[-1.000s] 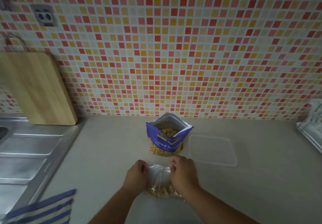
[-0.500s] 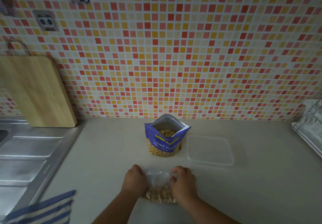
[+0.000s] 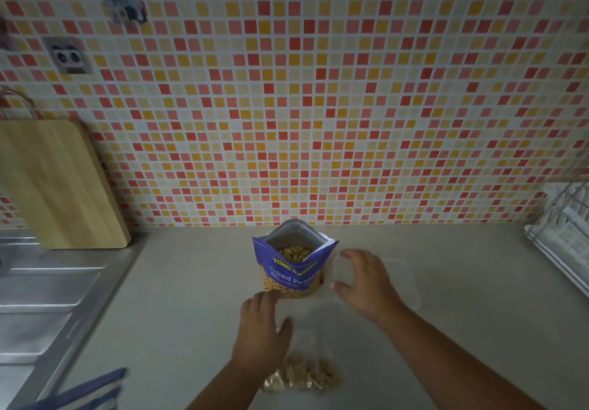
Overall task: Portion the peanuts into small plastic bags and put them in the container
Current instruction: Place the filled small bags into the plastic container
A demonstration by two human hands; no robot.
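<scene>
Clear plastic bag (image 3: 302,374) of peanuts lies on the counter (image 3: 191,314), nearest the camera. The left hand (image 3: 264,323) rests flat on its top, fingers straight. The right hand (image 3: 363,282) arches over the container's (image 3: 411,282) left end, thumb and forefinger spread apart – whether they clamp it, I cannot tell

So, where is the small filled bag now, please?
Head view, bottom centre: the bag lies on the counter beside the left hand, on the near side of the blue packet.

Left hand (image 3: 261,323) and right hand (image 3: 366,285) seen bare; both forearms uncovered as far as lower frame edge.
</scene>
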